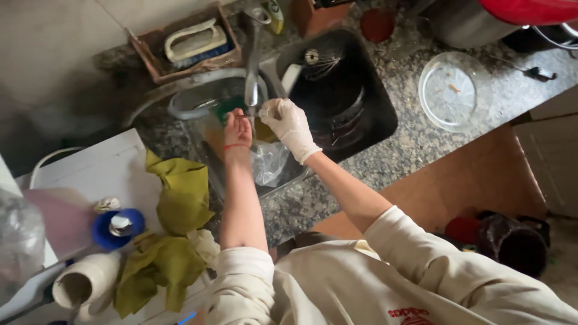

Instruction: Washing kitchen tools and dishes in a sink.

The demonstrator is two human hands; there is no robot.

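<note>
At the sink: both hands under the faucet point(253, 66), 12 o'clock.
Left hand point(238, 129): bare, cupped open beside green sponge point(227, 108).
Right hand point(290, 125): gloved, fingers curled; can't tell what it grips.
Tip: I'd rinse over the basin point(198, 99).

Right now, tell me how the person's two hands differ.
The right hand wears a white glove; the left hand is bare, with a red band at the wrist. The left hand touches something green, perhaps a sponge; what the right hand holds is unclear. Both are raised under the faucet over the sink.

Shiny metal tap point(253, 66) (speckled stone counter point(415, 144)).
</note>
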